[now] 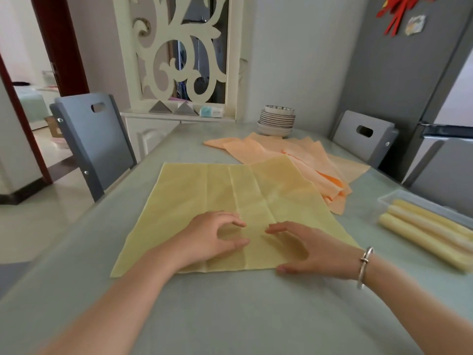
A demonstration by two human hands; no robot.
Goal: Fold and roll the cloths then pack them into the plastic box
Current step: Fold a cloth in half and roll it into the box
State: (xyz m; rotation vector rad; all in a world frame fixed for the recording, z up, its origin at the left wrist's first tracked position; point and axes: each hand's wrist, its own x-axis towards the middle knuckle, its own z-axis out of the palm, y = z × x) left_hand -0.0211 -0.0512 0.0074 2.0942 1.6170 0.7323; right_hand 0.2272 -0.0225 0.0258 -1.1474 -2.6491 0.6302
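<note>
While both hands, left [212, 237] & right [307, 248], rest spread on the yellow cloth [230, 201], it's flat, unfolded. Next, prob: pinch near edge, fold toward 12; box [391, 198] at 3.

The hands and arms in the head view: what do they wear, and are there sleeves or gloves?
Both forearms are bare, with no sleeves in view, and neither hand wears a glove. The right hand has a silver metal bangle around its wrist, with small bead-like rings on the band. The left hand and its wrist carry nothing; no rings show on the fingers.
</note>
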